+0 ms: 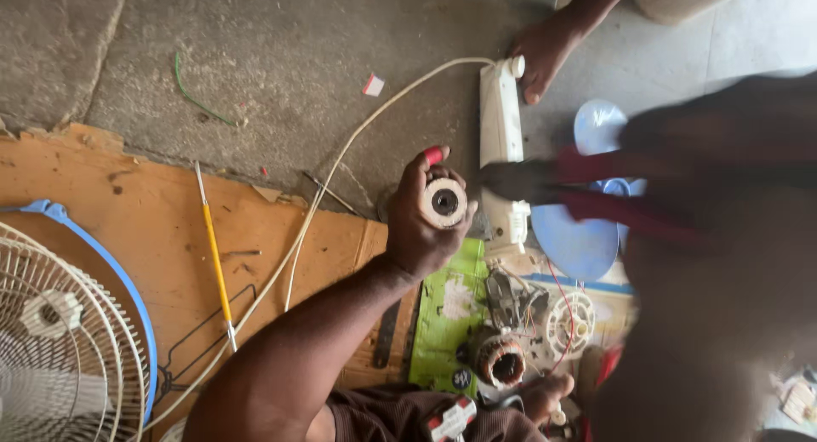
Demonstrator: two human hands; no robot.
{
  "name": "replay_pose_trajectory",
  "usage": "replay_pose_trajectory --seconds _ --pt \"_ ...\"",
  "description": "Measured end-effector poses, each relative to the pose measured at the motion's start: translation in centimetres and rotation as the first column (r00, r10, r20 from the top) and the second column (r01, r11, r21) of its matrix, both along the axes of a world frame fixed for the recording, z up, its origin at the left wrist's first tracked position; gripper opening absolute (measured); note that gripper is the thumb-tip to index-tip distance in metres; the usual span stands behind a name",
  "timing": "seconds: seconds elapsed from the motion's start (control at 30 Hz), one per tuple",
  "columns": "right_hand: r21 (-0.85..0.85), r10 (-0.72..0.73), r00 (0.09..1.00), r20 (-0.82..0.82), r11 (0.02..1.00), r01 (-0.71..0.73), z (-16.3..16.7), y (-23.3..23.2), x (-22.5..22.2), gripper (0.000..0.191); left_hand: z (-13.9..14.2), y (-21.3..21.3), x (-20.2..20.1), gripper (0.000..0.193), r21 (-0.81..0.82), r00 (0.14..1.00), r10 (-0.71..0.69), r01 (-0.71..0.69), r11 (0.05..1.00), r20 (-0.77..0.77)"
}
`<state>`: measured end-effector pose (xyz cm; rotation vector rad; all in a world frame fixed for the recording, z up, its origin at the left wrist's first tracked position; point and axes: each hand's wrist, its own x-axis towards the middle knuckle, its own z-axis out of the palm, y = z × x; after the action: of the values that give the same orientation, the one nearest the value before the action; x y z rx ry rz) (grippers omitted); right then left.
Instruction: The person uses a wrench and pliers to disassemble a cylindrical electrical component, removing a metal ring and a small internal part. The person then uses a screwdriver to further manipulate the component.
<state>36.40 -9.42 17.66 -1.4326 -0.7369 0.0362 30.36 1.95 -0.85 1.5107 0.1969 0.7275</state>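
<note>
The left hand (421, 225) is raised above the concrete floor (281, 59), its grip wrapped around a small round rotor (443, 203), pale-faced with a dark bore, turned end-on toward the eye as if for inspection. The right hand (723, 178) is a close, blurred mass; it appears to carry red-handled pliers (545, 182) pointing at the rotor, though I cannot tell how its grip stands. Below lie a copper-wound stator (500, 362) and a green packet (449, 310). Another person's hand (543, 49) rests by a white power strip (500, 119). A wire fan guard (68, 323) lies on worn cardboard (128, 204).
</note>
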Motion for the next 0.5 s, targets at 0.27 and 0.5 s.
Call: replay_pose_trajectory --seconds 0.27,0.5 --pt "0.064 0.022 0.99 -0.14 0.998 -0.013 -1.1 1.2 -0.3 0.014 -0.1 0.1 -0.2 0.073 0.021 1.0 -0.012 0.011 1.0 0.012" --pt "-0.048 -0.036 0.998 0.059 0.998 0.039 -3.5 -1.3 -0.9 0.018 -0.4 0.1 -0.1 0.067 0.007 0.999 -0.01 0.01 1.0 -0.037"
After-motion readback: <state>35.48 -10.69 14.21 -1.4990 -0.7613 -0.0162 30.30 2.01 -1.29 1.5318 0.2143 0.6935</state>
